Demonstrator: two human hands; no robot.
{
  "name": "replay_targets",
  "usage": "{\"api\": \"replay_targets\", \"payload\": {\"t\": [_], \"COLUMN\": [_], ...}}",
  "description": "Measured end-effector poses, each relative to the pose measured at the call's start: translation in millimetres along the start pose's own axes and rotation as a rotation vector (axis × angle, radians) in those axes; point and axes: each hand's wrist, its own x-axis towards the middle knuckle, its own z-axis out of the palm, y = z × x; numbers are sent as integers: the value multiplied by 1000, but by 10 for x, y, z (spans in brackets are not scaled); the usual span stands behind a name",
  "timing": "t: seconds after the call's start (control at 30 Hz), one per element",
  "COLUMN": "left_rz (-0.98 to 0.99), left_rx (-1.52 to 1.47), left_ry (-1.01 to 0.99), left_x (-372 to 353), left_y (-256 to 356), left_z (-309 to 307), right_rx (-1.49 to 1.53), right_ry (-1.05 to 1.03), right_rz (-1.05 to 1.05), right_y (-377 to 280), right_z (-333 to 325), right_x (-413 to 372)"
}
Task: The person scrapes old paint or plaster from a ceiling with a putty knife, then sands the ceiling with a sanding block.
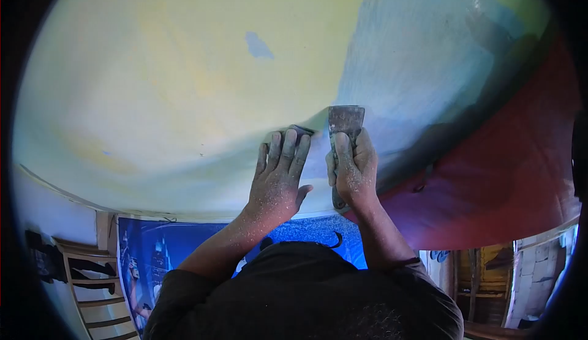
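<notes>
A large pale yellow and blue-grey painted surface (202,70) fills the upper view. My right hand (355,165), dusty, is wrapped round a putty knife (346,119), its wide worn blade pointing up against the surface and its handle end showing below the palm. To the left of it my left hand (282,171) presses flat on the surface, fingers up, over a small dark pad (302,130) that shows past the fingertips. Its thumb sticks out toward the right hand. A grey-blue patch (258,45) marks the yellow area above.
Dark red cloth or sheeting (490,162) hangs at the right. Below are a blue printed banner (153,248), a wooden ladder or shelf (101,303) at lower left, and wooden framing (474,279) at lower right. A dark shirt (300,297) covers the bottom middle.
</notes>
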Motion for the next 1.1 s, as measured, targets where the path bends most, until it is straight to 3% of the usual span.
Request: {"api": "replay_targets", "payload": {"t": [0.4,0.5,1.1], "left_rz": [24,12,26], "left_rx": [0,-5,-16], "left_ry": [11,7,16], "left_x": [10,23,10], "left_y": [-24,-29,-34], "left_z": [-21,-20,-17], "right_rx": [-123,4,-57], "right_ry": [-2,-3,24], "right_rz": [49,42,-19], "right_y": [-76,31,54], "right_z": [-45,-38,-9], "right_x": [-28,-55,-46]}}
